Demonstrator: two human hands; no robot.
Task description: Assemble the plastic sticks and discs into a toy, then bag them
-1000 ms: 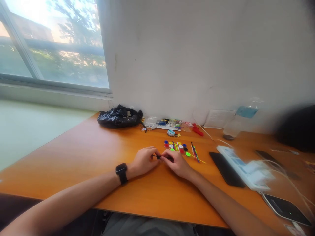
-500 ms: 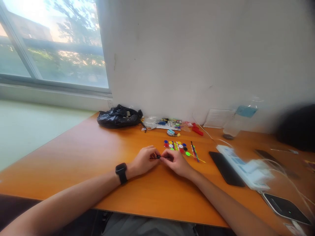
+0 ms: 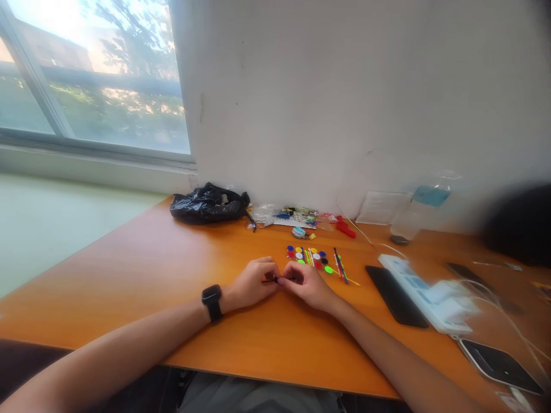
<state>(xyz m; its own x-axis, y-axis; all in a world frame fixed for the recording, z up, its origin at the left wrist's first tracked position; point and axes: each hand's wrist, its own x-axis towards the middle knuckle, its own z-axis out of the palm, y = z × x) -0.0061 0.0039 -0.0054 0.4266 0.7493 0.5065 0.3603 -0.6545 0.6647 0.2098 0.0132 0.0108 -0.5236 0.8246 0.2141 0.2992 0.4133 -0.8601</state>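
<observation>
Over the wooden table, my left hand (image 3: 255,281) and my right hand (image 3: 309,284) meet fingertip to fingertip. Both are pinched on a thin black stick (image 3: 268,281), mostly hidden by the fingers; its exact kind is too small to make out. Just beyond my right hand lie coloured round discs (image 3: 315,256) in blue, yellow, red, white, black and green. Thin coloured sticks (image 3: 340,265) lie to the right of them, with a yellow one (image 3: 353,282) set at an angle. A dark watch (image 3: 212,296) is on my left wrist.
At the back by the wall sit a black plastic bag (image 3: 207,204), clear bags (image 3: 263,214), a round tin (image 3: 298,232) and a red object (image 3: 345,227). On the right are a black tablet-like slab (image 3: 394,295), a white power strip (image 3: 419,292) with cables, and a phone (image 3: 499,364).
The black piece between my hands has turned and now shows as a thin line to the left of the fingertips. My fingers have shifted slightly; both arms stay in place.
</observation>
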